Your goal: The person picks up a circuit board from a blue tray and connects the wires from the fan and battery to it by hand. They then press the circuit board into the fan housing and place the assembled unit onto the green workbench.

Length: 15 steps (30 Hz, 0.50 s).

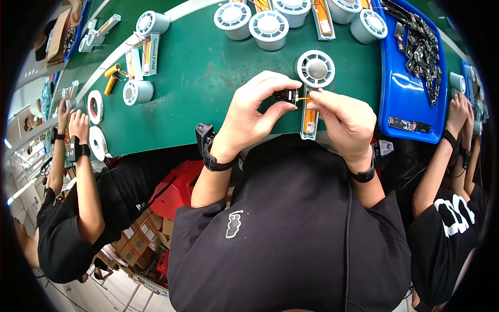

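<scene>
My left hand pinches a small black circuit board between thumb and fingers, its white connector end toward the right. Thin yellow-orange wires run from that end to the fingertips of my right hand, which are closed on them. Whether the plug is seated in the board is too small to tell. Just beneath both hands lies an opened light-blue handheld fan; its round slotted head points away from me. An orange battery sits in its handle shell, partly covered by my right fingers.
Several similar fans stand along the far side of the green table. A blue tray of black circuit boards is at the right. Left are more fan parts and tape rolls. People work on both sides.
</scene>
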{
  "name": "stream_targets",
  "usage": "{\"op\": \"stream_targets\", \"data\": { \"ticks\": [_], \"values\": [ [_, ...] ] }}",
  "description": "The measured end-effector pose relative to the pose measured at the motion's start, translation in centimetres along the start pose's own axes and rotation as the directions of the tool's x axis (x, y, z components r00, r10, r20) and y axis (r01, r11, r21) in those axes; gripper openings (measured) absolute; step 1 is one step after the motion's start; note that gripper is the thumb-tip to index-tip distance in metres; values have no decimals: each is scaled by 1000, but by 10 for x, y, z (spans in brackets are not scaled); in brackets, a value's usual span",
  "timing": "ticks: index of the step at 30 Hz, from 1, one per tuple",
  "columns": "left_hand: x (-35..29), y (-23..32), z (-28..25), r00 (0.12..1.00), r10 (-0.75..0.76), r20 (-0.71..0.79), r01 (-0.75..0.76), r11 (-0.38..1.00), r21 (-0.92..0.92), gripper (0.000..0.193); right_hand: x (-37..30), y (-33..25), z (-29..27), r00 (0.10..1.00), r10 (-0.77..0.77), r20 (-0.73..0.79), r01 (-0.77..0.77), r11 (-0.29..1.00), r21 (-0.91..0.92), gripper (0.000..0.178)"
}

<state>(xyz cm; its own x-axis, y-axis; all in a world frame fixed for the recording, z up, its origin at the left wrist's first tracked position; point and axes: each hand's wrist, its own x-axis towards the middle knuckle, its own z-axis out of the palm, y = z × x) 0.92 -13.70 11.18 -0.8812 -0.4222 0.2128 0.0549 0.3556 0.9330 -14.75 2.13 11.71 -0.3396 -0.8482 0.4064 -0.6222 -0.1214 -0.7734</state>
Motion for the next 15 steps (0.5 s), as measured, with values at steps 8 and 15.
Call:
{"op": "stream_targets", "data": {
  "ticks": [8,15],
  "values": [
    [-1,2,3,999,49,13,-48,998,-47,36,16,3,-7,997,-14,74,14,1000,-11,22],
    [0,3,6,998,71,-3,-71,998,1,37,19,1,-3,993,-31,117,32,999,-3,16]
  ]
}}
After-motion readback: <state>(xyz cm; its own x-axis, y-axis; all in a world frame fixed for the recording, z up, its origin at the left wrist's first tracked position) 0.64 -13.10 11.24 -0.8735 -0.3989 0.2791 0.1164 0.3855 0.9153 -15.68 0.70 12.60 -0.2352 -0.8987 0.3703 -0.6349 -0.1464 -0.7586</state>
